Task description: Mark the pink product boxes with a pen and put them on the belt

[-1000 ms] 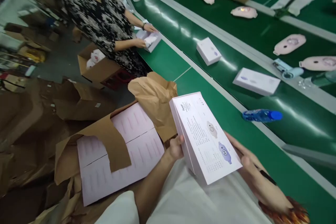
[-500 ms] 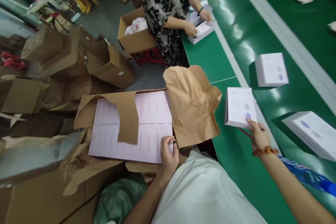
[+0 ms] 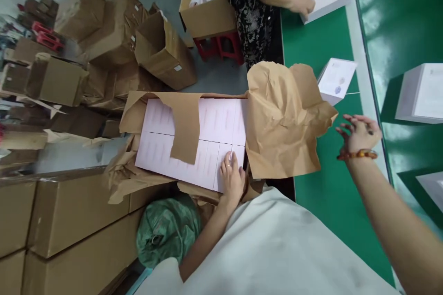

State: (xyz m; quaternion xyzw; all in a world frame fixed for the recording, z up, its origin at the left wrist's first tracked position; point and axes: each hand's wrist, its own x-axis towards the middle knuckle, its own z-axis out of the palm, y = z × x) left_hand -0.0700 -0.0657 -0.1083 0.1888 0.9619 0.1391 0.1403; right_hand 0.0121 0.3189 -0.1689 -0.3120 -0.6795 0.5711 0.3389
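Observation:
My left hand (image 3: 232, 177) lies at the near right corner of the packed white boxes (image 3: 221, 122), fingers stretched over their top. These boxes stand in tight rows inside an open cardboard carton (image 3: 187, 133), whose torn brown flap hangs across them. Crumpled brown paper (image 3: 282, 120) spreads from the carton's right end over the table edge. Above the green table, my right hand (image 3: 362, 134) is empty, its fingers apart and loosely bent. Just beyond it, a white box (image 3: 337, 78) with small printed marks rests on the table, apart from the fingers.
A co-worker's hand (image 3: 302, 5) is at an open white box (image 3: 330, 2) farther along the table. More white boxes (image 3: 420, 94) stand on the green surface (image 3: 410, 18) at right. Cardboard cartons (image 3: 166, 50) crowd the left, and a green sack (image 3: 169, 228) lies below.
My right hand has let go of the white box, which now rests farther along the table. My left fingers have straightened onto the packed boxes. The view has shifted.

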